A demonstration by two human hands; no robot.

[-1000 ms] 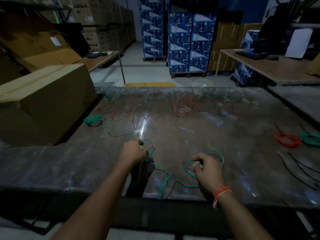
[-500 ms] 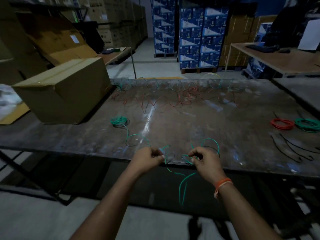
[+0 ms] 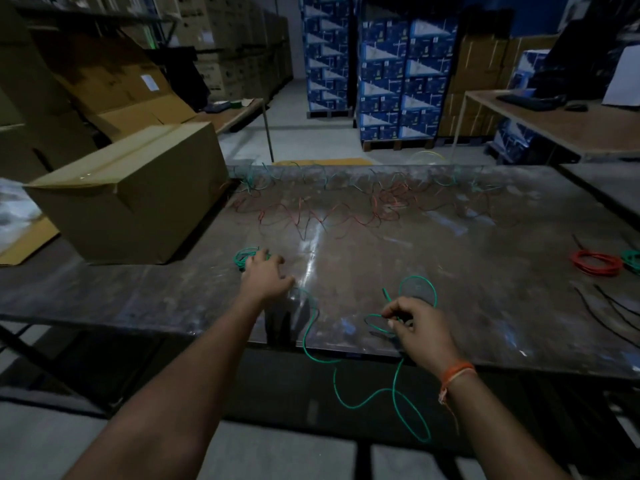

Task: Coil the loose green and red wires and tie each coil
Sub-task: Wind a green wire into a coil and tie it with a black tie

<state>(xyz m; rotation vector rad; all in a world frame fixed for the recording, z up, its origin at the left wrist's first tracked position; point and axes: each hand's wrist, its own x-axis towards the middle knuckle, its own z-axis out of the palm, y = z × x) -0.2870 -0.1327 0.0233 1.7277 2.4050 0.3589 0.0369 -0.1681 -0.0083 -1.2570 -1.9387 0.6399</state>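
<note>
A long green wire (image 3: 349, 405) runs over the front edge of the metal table (image 3: 450, 258) and hangs in loose loops below it. My right hand (image 3: 417, 323) pinches one end of it, with a small loop (image 3: 420, 285) lying just beyond the fingers. My left hand (image 3: 266, 277) is stretched forward with fingers spread, touching a small bundle of green wire (image 3: 244, 256); whether it grips the bundle I cannot tell. Loose red wires (image 3: 318, 216) and green wires (image 3: 311, 174) lie tangled across the far half of the table.
A large cardboard box (image 3: 131, 195) stands on the table's left end. A red coil (image 3: 595, 262) and a green coil (image 3: 632, 259) lie at the right edge, with thin black wires (image 3: 609, 311) in front of them. Stacked blue boxes (image 3: 398, 71) stand behind.
My left hand let go of the wire near the front edge and reached forward-left to the green bundle. More wire now hangs below the table. My right hand stayed put.
</note>
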